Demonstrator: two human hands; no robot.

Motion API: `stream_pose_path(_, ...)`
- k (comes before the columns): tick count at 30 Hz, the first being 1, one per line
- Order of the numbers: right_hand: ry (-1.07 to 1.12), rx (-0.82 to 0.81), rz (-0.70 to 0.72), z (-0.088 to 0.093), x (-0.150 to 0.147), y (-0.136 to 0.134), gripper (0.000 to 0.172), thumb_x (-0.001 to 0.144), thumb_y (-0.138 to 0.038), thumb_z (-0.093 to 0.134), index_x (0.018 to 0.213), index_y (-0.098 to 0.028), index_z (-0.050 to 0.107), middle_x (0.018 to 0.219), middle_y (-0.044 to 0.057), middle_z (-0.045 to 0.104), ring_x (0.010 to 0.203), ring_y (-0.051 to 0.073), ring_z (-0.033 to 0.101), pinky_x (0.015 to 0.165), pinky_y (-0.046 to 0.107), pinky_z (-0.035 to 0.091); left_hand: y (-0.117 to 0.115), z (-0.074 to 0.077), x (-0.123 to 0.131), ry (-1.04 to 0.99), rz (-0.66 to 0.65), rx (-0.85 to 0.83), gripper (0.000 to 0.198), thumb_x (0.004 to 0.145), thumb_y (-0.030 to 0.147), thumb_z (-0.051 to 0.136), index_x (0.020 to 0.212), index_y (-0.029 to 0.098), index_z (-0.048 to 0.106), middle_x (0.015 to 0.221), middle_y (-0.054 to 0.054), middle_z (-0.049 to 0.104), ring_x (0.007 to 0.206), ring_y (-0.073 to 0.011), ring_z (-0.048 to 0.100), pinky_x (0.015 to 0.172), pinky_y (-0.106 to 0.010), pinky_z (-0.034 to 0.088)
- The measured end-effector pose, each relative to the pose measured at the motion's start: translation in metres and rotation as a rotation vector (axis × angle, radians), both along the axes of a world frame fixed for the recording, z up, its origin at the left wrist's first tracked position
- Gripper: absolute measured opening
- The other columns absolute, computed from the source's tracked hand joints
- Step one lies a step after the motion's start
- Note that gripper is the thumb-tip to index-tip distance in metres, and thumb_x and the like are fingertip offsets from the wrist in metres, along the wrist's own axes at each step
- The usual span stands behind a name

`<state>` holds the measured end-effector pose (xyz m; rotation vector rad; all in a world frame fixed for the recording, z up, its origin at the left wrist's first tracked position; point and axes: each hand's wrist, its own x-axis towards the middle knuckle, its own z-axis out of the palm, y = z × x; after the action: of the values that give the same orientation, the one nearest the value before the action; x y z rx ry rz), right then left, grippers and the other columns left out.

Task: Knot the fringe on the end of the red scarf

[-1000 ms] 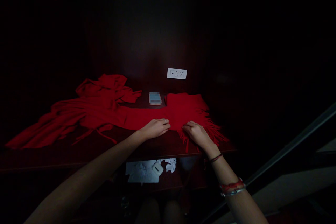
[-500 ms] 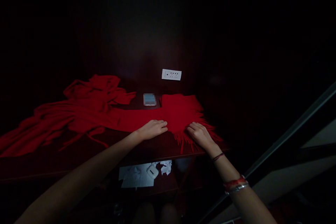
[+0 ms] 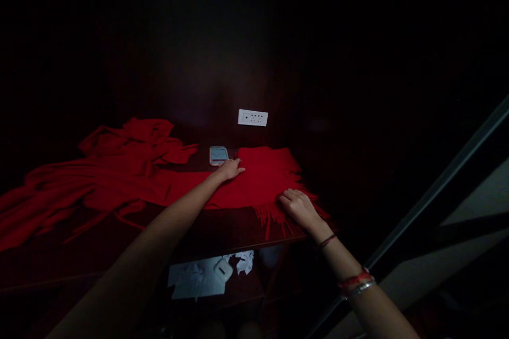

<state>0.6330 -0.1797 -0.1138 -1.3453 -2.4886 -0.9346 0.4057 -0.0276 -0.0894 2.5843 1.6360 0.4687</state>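
- Red fringed scarf (image 3: pixel 264 175): lies on the dark desk (image 3: pixel 191 230), its flat folded panel just right of the smartphone, a smooth strip in front of it and a loose, rumpled mass of red cloth to its left.
- Smartphone (image 3: pixel 218 154): face up, screen lit.
- Left hand (image 3: pixel 231 169): just beside the phone's near right corner, over the scarf, fingers loosely extended; I cannot tell whether they grip cloth.
- Right hand (image 3: pixel 299 206): right of the phone and nearer the wearer, fingers curled at the scarf's fringed corner; whether they pinch it, I cannot tell.
- Wall socket (image 3: pixel 253 117): above and right of the phone.
- White rounded case (image 3: pixel 223 271) and papers (image 3: pixel 202 280): below the phone, under the desktop.
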Motion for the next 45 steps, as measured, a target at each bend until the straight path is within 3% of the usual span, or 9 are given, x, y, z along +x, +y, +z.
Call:
stream_pose_path(6, 0.016, 0.015, 0.012, -0.005, 0.003, -0.002, 0.014, 0.081, -0.016, 0.044, 0.087, -0.017, 0.057, 0.078, 0.004, 0.056, 0.071, 0.015, 0.044, 0.064, 0.027, 0.029, 0.016, 0.008, 0.006, -0.008, -0.011, -0.024, 0.016, 0.076, 0.021, 0.046, 0.084, 0.016, 0.059, 0.087, -0.007, 0.061, 0.083, -0.0182, 0.055, 0.068, -0.025, 0.039)
stream_pose_path(14, 0.041, -0.019, 0.001, -0.005, 0.001, -0.003, 0.013, 0.079, -0.015, 0.045, 0.086, -0.018, 0.056, 0.080, 0.003, 0.056, 0.074, 0.016, 0.045, 0.067, 0.028, 0.029, 0.014, -0.002, 0.004, -0.046, 0.012, 0.016, 0.024, 0.074, 0.020, 0.048, 0.096, 0.015, 0.054, 0.093, -0.008, 0.056, 0.087, -0.0172, 0.053, 0.074, -0.024, 0.039)
stream_pose_path(18, 0.071, -0.039, -0.014, -0.006, 0.000, -0.001, 0.013, 0.079, -0.015, 0.045, 0.086, -0.019, 0.056, 0.080, 0.003, 0.056, 0.074, 0.016, 0.045, 0.068, 0.028, 0.029, -0.010, -0.013, 0.008, -0.074, -0.002, 0.147, 0.040, 0.078, 0.026, 0.043, 0.117, 0.017, 0.038, 0.116, -0.011, 0.041, 0.107, -0.0214, 0.040, 0.087, -0.033, 0.033)
stream_pose_path(23, 0.124, -0.020, -0.046, -0.006, 0.000, -0.002, 0.013, 0.080, -0.016, 0.044, 0.083, -0.018, 0.056, 0.076, 0.004, 0.055, 0.072, 0.015, 0.045, 0.068, 0.027, 0.029, -0.064, -0.025, 0.010, -0.035, -0.241, 0.272, 0.050, 0.080, 0.047, 0.036, 0.122, 0.021, 0.032, 0.129, -0.012, 0.024, 0.117, -0.0257, 0.027, 0.090, -0.041, 0.030)
stream_pose_path(26, 0.174, -0.007, -0.049, -0.005, 0.000, -0.002, 0.014, 0.080, -0.017, 0.042, 0.082, -0.017, 0.056, 0.075, 0.004, 0.055, 0.072, 0.015, 0.045, 0.068, 0.026, 0.030, -0.094, -0.026, 0.005, 0.092, -0.405, 0.301, 0.053, 0.074, 0.047, 0.046, 0.119, 0.021, 0.034, 0.122, -0.011, 0.033, 0.111, -0.0243, 0.034, 0.088, -0.037, 0.034)
stream_pose_path(29, 0.215, 0.004, -0.056, -0.002, -0.001, 0.000, 0.013, 0.080, -0.017, 0.042, 0.082, -0.017, 0.055, 0.075, 0.003, 0.055, 0.072, 0.014, 0.045, 0.068, 0.025, 0.029, -0.109, -0.024, -0.001, 0.231, -0.433, 0.316, 0.034, 0.078, 0.027, 0.046, 0.110, 0.019, 0.043, 0.110, -0.009, 0.046, 0.100, -0.0210, 0.046, 0.082, -0.032, 0.039)
stream_pose_path(33, 0.204, -0.012, -0.067, 0.001, 0.000, 0.006, 0.012, 0.080, -0.015, 0.041, 0.079, -0.017, 0.053, 0.072, 0.003, 0.057, 0.068, 0.013, 0.046, 0.066, 0.024, 0.029, -0.111, -0.021, -0.006, 0.322, -0.421, 0.322, 0.027, 0.076, 0.009, 0.042, 0.101, 0.018, 0.047, 0.106, -0.010, 0.050, 0.097, -0.0207, 0.049, 0.077, -0.031, 0.043)
stream_pose_path(40, 0.059, -0.056, -0.024, 0.009, 0.007, 0.008, 0.010, 0.080, -0.014, 0.044, 0.079, -0.017, 0.053, 0.073, 0.002, 0.056, 0.067, 0.012, 0.046, 0.061, 0.023, 0.029, -0.099, -0.016, -0.001, 0.374, -0.290, 0.346, 0.021, 0.078, 0.008, 0.040, 0.095, 0.016, 0.050, 0.100, -0.012, 0.052, 0.093, -0.0225, 0.052, 0.069, -0.032, 0.046)
stream_pose_path(45, 0.032, 0.011, -0.038, 0.009, 0.010, 0.006, 0.009, 0.080, -0.015, 0.044, 0.077, -0.017, 0.053, 0.073, 0.002, 0.054, 0.068, 0.014, 0.045, 0.061, 0.024, 0.030, -0.088, -0.013, -0.002, 0.371, -0.306, 0.449, 0.024, 0.079, 0.006, 0.038, 0.099, 0.016, 0.047, 0.109, -0.013, 0.048, 0.100, -0.0225, 0.047, 0.075, -0.032, 0.043)
